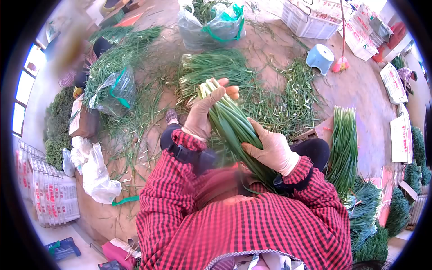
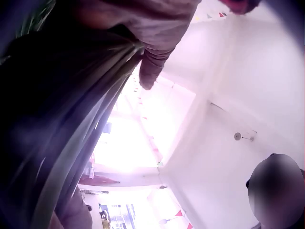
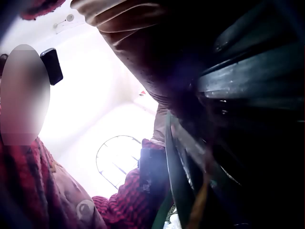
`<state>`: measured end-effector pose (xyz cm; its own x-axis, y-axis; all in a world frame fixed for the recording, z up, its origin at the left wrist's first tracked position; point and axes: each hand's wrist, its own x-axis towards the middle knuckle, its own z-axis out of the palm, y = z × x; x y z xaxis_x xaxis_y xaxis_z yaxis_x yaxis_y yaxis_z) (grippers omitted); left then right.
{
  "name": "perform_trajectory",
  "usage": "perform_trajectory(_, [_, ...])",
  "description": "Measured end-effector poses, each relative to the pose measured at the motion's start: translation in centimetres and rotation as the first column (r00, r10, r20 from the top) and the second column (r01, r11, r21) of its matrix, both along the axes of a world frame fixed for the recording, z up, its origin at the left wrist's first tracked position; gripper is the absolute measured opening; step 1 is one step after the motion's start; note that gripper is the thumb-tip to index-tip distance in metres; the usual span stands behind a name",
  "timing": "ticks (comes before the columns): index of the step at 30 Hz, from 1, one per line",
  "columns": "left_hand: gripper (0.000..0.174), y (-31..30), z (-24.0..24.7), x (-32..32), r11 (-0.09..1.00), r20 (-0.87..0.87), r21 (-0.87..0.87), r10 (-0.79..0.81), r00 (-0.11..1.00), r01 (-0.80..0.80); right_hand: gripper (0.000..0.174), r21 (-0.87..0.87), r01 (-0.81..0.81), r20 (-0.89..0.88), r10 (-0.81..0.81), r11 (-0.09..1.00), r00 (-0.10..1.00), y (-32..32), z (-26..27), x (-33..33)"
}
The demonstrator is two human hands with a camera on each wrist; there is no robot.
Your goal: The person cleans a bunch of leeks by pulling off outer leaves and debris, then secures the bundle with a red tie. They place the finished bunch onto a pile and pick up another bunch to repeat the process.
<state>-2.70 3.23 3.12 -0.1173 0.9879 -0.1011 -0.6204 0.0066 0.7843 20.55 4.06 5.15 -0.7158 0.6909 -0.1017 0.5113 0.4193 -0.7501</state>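
A bundle of long green stalks (image 1: 234, 128) with pale ends slants across the lap in the head view. Near its pale upper end the gloved left hand (image 1: 204, 108) grips it, thumb across the front and fingertips showing beyond. Lower down, the gloved right hand (image 1: 271, 147) holds the same bundle, thumb and fingers on the near side. In the left wrist view the left hand (image 2: 152, 33) lies over dark stalks (image 2: 81, 129). The right wrist view shows the right hand (image 3: 128, 43) against the leaves (image 3: 252, 86); its fingertips are hidden there.
A pile of green stalks (image 1: 216, 67) lies on the floor ahead, with loose scraps around it. Right of the knee is an upright bunch (image 1: 343, 148). A blue stool (image 1: 320, 58), white crates (image 1: 310, 20) and plastic bags (image 1: 101, 175) stand farther out.
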Motion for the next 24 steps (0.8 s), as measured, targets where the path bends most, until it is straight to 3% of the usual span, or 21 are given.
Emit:
perform_trajectory(1, [0.064,-0.2,0.4,-0.5,0.996,-0.078,-0.082,-0.039,0.996,0.033,0.075,-0.025,-0.031,-0.005,0.031,0.999,0.999,0.0,0.1,0.0])
perform_trajectory(2, [0.048,-0.5,1.0,-0.7,0.990,-0.060,-0.138,-0.030,0.998,0.021,0.078,-0.051,-0.055,-0.065,0.052,0.997,0.997,0.2,-0.4,0.5])
perform_trajectory(6, [0.038,-0.6,2.4,-2.8,0.975,-0.058,-0.204,-0.106,0.993,0.092,0.082,-0.065,-0.142,-0.063,0.138,0.988,0.988,2.6,0.5,1.1])
perform_trajectory(8, [0.037,-0.2,3.4,-3.9,0.991,-0.164,-0.075,0.097,0.982,-0.110,0.075,-0.105,-0.172,-0.062,0.166,0.980,0.984,4.2,0.5,1.6])
perform_trajectory(9, [0.034,0.1,3.5,-5.7,0.983,-0.145,0.007,0.183,0.972,-0.184,0.073,-0.150,-0.195,-0.075,0.186,0.969,0.980,5.2,0.1,1.9])
perform_trajectory(10, [0.028,0.4,3.8,-7.3,0.935,-0.135,0.091,0.353,0.926,-0.343,0.062,-0.228,-0.136,0.063,0.154,0.964,0.986,6.0,0.1,2.3])
perform_trajectory(11, [0.027,0.1,4.0,-9.3,0.914,-0.099,0.079,0.405,0.909,-0.399,0.052,-0.246,-0.176,-0.004,0.180,0.953,0.984,7.0,-0.7,3.4])
perform_trajectory(12, [0.027,-0.2,4.0,-11.4,0.887,-0.065,0.067,0.461,0.885,-0.457,0.047,-0.170,-0.128,0.295,0.174,0.977,0.940,8.0,0.3,4.1])
perform_trajectory(13, [0.028,-0.8,3.9,-13.3,0.885,-0.033,0.075,0.463,0.886,-0.460,0.047,-0.056,-0.101,0.394,0.115,0.993,0.912,9.2,-1.7,5.9])
perform_trajectory(14, [0.029,-1.6,3.6,-14.9,0.881,-0.003,0.082,0.467,0.884,-0.465,0.046,0.158,-0.030,0.521,-0.058,0.987,0.851,10.2,-3.1,7.3])
perform_trajectory(15, [0.030,-2.2,3.3,-15.8,0.878,0.026,0.088,0.469,0.883,-0.470,0.048,0.374,0.032,0.504,-0.233,0.927,0.832,10.8,-4.2,8.9])
perform_trajectory(16, [0.032,-2.4,3.0,-16.0,0.838,0.025,0.066,0.541,0.840,-0.542,0.047,0.504,0.161,0.274,-0.334,0.849,0.902,11.2,-4.8,9.5])
perform_trajectory(17, [0.032,-2.5,2.6,-16.1,0.832,0.024,0.059,0.551,0.834,-0.551,0.037,0.490,0.286,0.011,-0.334,0.823,0.942,11.9,-5.4,9.7])
perform_trajectory(18, [0.031,-2.5,2.1,-16.0,0.827,0.021,0.049,0.560,0.828,-0.560,0.031,0.513,0.314,-0.110,-0.301,0.799,0.947,11.4,-3.9,8.7])
perform_trajectory(19, [0.031,-2.5,1.8,-15.7,0.823,0.016,0.037,0.567,0.824,-0.567,0.025,0.530,0.347,-0.228,-0.264,0.774,0.937,10.6,-1.6,7.1])
perform_trajectory(21, [0.031,-1.8,1.8,-13.9,0.820,0.009,0.009,0.572,0.820,-0.572,0.014,0.712,0.202,-0.296,0.027,0.672,0.955,9.3,1.3,3.3])
perform_trajectory(23, [0.033,-0.5,1.8,-11.3,0.836,0.034,-0.033,0.548,0.836,-0.547,0.015,0.773,0.077,-0.318,0.280,0.629,0.906,6.7,1.4,-1.1])
perform_trajectory(24, [0.033,0.0,2.0,-9.6,0.856,0.071,-0.064,0.517,0.853,-0.513,0.018,0.840,0.026,-0.221,0.299,0.542,0.928,5.0,1.2,-3.4])
